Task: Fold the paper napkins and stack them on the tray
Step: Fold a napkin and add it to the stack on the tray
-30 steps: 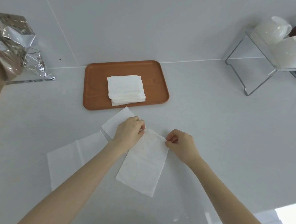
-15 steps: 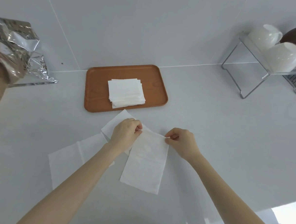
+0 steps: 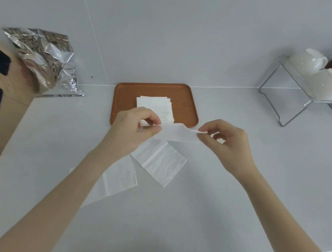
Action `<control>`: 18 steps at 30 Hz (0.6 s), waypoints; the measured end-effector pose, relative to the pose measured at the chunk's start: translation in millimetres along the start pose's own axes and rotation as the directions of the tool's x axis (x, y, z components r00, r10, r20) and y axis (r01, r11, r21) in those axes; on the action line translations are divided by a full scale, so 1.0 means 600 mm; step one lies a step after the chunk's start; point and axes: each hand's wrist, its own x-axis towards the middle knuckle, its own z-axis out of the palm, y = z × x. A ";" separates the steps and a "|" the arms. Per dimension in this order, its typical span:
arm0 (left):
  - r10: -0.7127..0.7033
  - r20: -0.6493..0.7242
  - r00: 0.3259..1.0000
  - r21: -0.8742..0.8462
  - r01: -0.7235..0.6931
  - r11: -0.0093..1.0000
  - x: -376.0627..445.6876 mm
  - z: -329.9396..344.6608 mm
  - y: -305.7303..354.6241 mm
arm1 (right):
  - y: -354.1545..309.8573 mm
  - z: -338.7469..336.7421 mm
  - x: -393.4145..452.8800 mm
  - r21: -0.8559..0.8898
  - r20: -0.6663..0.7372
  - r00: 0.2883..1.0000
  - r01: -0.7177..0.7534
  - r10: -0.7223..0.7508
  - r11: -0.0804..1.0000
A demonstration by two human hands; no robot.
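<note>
Both hands hold one white paper napkin [image 3: 177,133] lifted off the counter, stretched between them just in front of the tray. My left hand [image 3: 135,126] pinches its left corner and my right hand [image 3: 227,139] pinches its right corner. Behind it, an orange-brown tray [image 3: 186,99] carries a stack of folded napkins [image 3: 157,103], partly hidden by my left hand. Two more napkins lie flat on the counter: one [image 3: 163,165] below the held napkin, another [image 3: 118,179] partly under my left forearm.
Crumpled foil packaging [image 3: 46,58] and a cardboard box [image 3: 3,102] sit at the far left. At the far right, a wire rack [image 3: 281,98] holds white cups [image 3: 327,84]. The white wall rises right behind the tray.
The napkin that lay flat under my hands has been lifted off the counter and moved toward the tray. The camera has tilted, shifting the scene downward in view.
</note>
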 end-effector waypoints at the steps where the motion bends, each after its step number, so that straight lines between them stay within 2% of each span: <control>1: -0.001 0.036 0.999 0.000 0.001 1.000 -0.014 0.004 -0.002 | 0.005 0.001 -0.012 -0.003 0.024 1.000 0.003 -0.003 1.000; 6: -0.112 0.221 0.969 0.030 0.108 0.994 -0.066 0.049 -0.049 | 0.073 0.019 -0.062 -0.062 0.144 0.984 -0.098 0.106 0.993; 10: -0.211 0.313 0.926 0.042 0.208 0.977 -0.082 0.081 -0.082 | 0.118 0.031 -0.084 -0.105 0.204 0.953 -0.204 0.222 0.973; 18: -0.248 0.246 0.937 0.083 0.235 0.968 -0.017 0.104 -0.103 | 0.141 0.043 -0.028 -0.110 0.140 0.955 -0.247 0.261 0.963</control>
